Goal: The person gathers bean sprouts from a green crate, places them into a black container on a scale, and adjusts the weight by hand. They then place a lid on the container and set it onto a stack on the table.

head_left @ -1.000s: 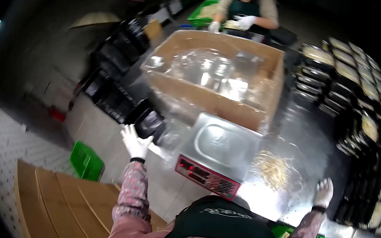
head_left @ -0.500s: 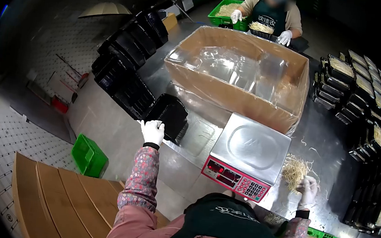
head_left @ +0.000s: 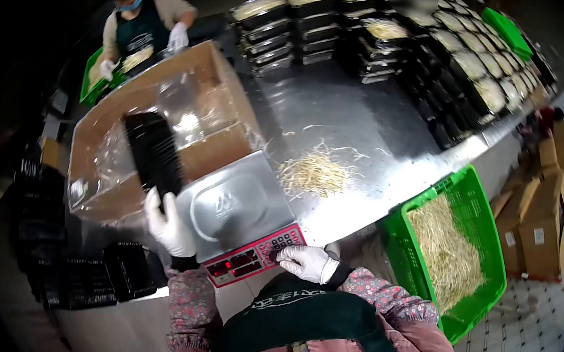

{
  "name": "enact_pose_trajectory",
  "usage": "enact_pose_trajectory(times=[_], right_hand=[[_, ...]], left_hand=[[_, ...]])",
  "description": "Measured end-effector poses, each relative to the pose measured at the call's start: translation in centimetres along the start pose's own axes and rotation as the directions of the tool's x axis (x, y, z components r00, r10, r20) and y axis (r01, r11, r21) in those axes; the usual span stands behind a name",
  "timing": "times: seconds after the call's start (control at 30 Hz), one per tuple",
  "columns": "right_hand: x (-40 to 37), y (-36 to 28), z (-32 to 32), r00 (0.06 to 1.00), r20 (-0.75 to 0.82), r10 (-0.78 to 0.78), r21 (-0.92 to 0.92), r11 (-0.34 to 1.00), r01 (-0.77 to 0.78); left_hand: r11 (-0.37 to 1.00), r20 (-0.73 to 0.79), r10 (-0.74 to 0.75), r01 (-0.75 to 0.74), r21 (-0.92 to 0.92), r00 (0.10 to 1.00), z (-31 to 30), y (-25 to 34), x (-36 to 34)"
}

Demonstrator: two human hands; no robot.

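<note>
Black tray [head_left: 154, 151] gripped in left hand [head_left: 168, 226], right hand [head_left: 307, 262] on scale keypad [head_left: 273, 244]

1. Tray [head_left: 152, 151]: the left hand [head_left: 168, 224] grips its lower end; whether it is one tray or several nested cannot be told.
2. Scale [head_left: 230, 205]: the display [head_left: 237, 263] digits are too small to read.
3. Right hand [head_left: 305, 262]: its fingertips [head_left: 285, 253] cover some keys [head_left: 267, 247]; which ones is unclear.
4. Box [head_left: 219, 151]: glaring film [head_left: 185, 106] hides its inside.
5. Stacks [head_left: 382, 27] along the table's [head_left: 331, 112] far edge run off the top edge.
</note>
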State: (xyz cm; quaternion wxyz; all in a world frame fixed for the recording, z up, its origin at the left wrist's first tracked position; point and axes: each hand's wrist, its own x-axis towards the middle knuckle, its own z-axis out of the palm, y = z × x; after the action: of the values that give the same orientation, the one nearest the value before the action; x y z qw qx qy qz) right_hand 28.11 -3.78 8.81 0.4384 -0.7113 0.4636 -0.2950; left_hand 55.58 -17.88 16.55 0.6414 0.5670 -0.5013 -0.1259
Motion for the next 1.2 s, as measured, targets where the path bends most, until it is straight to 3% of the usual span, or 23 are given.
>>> enact_pose_trajectory(times=[0.07,0.17,0.2,0.23,0.3,0.33,0.37,0.47,0.53,0.57,0.6,0.67,0.7,0.8,0.87,0.9,0.97,1.0,1.07,1.17,1.2], right_hand=[[-1.8,0.2,-1.3,0.998,-0.034,0.046,-0.074,0.996,-0.049],[-5.3,1.4,-3.2,0.956,-0.269,0.116,-0.057,0.989,-0.136],[-6.8,1.3,-4.2,0.935,-0.316,0.161,-0.131,0.969,-0.211],[-8.2,1.7,-4.9,0.903,-0.418,0.101,-0.115,0.98,-0.163],[-11.4,1.1,-6.6,0.82,-0.542,0.182,-0.015,0.974,-0.226],[-13.1,1.2,-7.4,0.745,-0.652,0.141,-0.046,0.973,-0.224],[-14.9,0.6,-8.7,0.657,-0.711,0.249,0.09,0.96,-0.266],[-22.1,3.1,-12.0,0.371,-0.864,0.341,0.206,0.911,-0.358],[-26.8,6.2,-14.5,0.105,-0.882,0.459,0.39,0.837,-0.384],[-29.4,9.4,-15.3,0.061,-0.911,0.409,0.327,0.804,-0.497],[-31.2,11.3,-16.5,0.031,-0.881,0.473,0.335,0.668,-0.665],[-31.6,14.9,-18.5,0.088,-0.747,0.659,0.248,0.399,-0.883],[-30.1,14.9,-19.6,0.108,-0.658,0.745,0.157,0.276,-0.948],[-26.7,17.8,-20.0,0.247,-0.475,0.845,-0.082,0.237,-0.968],[-26.0,19.1,-20.7,0.282,-0.446,0.85,-0.219,0.201,-0.955],[-26.4,20.1,-21.6,0.309,-0.421,0.853,-0.163,0.264,-0.951],[-28.0,23.2,-23.2,0.363,-0.366,0.857,-0.04,0.375,-0.926],[-29.2,24.4,-23.8,0.423,-0.414,0.806,-0.064,0.437,-0.897],[-31.4,27.4,-26.0,0.457,-0.316,0.832,0.011,0.485,-0.874],[-31.6,28.3,-26.3,0.387,-0.334,0.859,-0.056,0.392,-0.918],[-31.0,27.0,-26.4,0.34,-0.352,0.872,-0.1,0.326,-0.94]], left_hand=[[0.971,0.352,0.217,-0.239,0.019,0.91,6.5,5.0,-2.3],[0.904,0.68,0.385,-0.402,-0.143,0.624,15.0,6.8,-7.2],[0.885,0.725,0.418,-0.425,-0.189,0.548,17.6,6.8,-8.7],[0.855,0.747,0.454,-0.474,-0.211,0.486,20.2,6.1,-10.3],[0.825,0.81,0.459,-0.514,-0.237,0.364,24.3,5.0,-12.7],[0.823,0.838,0.439,-0.518,-0.231,0.325,26.3,3.7,-13.8],[0.81,0.848,0.446,-0.533,-0.246,0.286,28.1,2.4,-14.6],[0.775,0.906,0.384,-0.595,-0.212,0.177,31.6,-0.3,-16.5],[0.751,0.93,0.347,-0.63,-0.199,0.119,32.6,-0.5,-17.2],[0.74,0.933,0.345,-0.642,-0.202,0.105,32.9,-0.9,-17.5],[0.732,0.937,0.337,-0.651,-0.2,0.091,33.0,-0.8,-17.6],[0.721,0.944,0.324,-0.663,-0.202,0.065,33.5,-0.2,-18.4],[0.715,0.948,0.31,-0.674,-0.183,0.071,33.7,0.3,-19.1],[0.676,0.973,0.22,-0.73,-0.097,0.074,33.8,3.2,-20.6],[0.701,0.949,0.269,-0.709,-0.077,0.164,33.6,3.3,-21.1],[0.725,0.927,0.296,-0.686,-0.062,0.229,33.4,3.1,-21.2],[0.816,0.915,0.236,-0.578,-0.004,0.327,32.5,3.4,-21.1],[0.863,0.91,0.188,-0.504,0.025,0.368,31.9,3.0,-21.0],[0.928,0.895,0.106,-0.367,0.067,0.432,30.8,2.7,-20.9],[0.972,0.835,-0.023,-0.184,0.148,0.55,30.0,1.9,-21.3],[0.99,0.805,-0.079,-0.046,0.131,0.588,30.1,1.6,-21.6]])
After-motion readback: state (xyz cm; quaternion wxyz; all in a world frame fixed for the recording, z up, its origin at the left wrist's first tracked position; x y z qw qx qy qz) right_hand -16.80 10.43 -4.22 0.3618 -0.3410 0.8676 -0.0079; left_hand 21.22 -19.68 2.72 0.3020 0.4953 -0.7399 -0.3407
